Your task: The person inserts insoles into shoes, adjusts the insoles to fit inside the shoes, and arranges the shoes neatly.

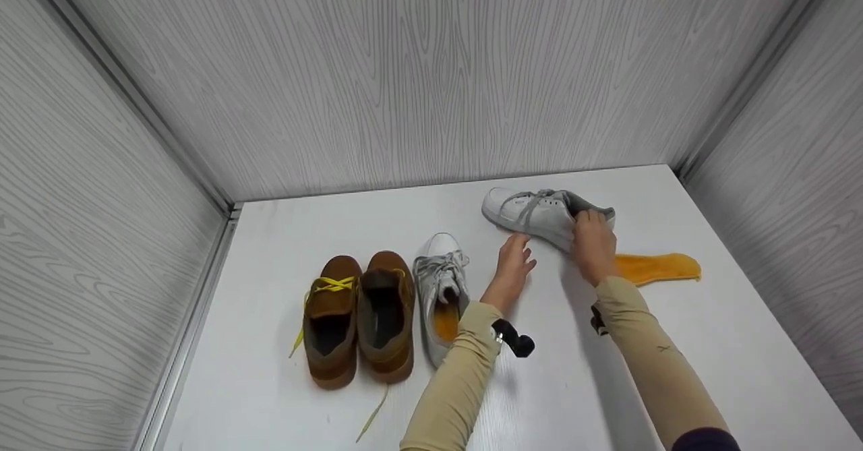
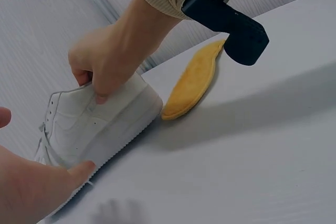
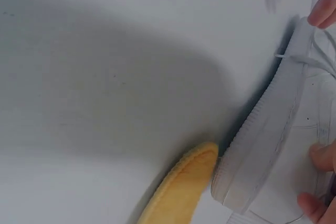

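Observation:
A white sneaker (image 1: 516, 209) with grey laces lies at the back of the table, toe pointing left. My right hand (image 1: 593, 245) pinches the near side of its collar by the heel, thumb outside and some fingertips hidden inside the opening. Close to the toe end is my left hand (image 1: 510, 272), its fingers loosely extended; in the left wrist view its thumb (image 2: 79, 174) is at the sole's edge, and whether it touches I cannot tell. An orange-yellow insole (image 1: 664, 267) lies flat on the table beside the sneaker's heel, partly behind the right wrist in the head view.
A second white sneaker (image 1: 441, 243) stands left of my left forearm, an orange insole (image 1: 445, 323) inside it. Further left stand two brown shoes (image 1: 385, 262) with yellow laces (image 1: 336, 284); one loose lace trails toward the front. Grey wood-grain panels (image 1: 431, 87) enclose the white table.

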`<action>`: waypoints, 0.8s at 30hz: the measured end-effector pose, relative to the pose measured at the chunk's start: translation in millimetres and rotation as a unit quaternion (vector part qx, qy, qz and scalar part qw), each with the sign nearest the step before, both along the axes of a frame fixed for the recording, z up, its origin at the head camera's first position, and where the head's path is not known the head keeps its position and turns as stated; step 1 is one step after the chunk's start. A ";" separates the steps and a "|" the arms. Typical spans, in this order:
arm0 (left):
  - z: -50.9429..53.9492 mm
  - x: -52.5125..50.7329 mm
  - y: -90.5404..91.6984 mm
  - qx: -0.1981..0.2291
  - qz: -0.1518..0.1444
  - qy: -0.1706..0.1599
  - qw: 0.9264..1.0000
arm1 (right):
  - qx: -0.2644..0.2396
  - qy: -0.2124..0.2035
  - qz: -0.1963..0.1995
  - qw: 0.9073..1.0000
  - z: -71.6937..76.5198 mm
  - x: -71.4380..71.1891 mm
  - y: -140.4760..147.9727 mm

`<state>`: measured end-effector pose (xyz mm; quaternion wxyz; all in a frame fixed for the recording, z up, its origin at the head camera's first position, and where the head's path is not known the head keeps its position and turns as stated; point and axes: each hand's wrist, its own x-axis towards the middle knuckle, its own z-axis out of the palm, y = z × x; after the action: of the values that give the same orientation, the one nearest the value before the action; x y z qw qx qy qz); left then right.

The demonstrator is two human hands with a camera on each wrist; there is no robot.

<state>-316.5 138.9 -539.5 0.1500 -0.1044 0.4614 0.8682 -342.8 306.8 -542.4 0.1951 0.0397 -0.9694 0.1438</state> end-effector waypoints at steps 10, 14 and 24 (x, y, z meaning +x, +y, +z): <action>9.9 -5.8 -4.9 0.009 -0.007 0.019 1.000 | -0.014 0.056 0.009 0.998 11.0 16.6 -24.5; 10.4 -3.7 -5.2 -0.015 -0.013 0.038 0.999 | -0.029 0.107 0.002 0.994 13.2 25.0 -33.0; 14.0 13.0 -8.4 -0.004 -0.020 0.059 0.998 | -0.053 0.178 -0.022 0.982 25.9 48.2 -52.7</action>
<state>-303.6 130.5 -525.6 0.1392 -0.0446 0.4746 0.8680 -294.5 254.1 -516.5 0.3697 0.0332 -0.9107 0.1813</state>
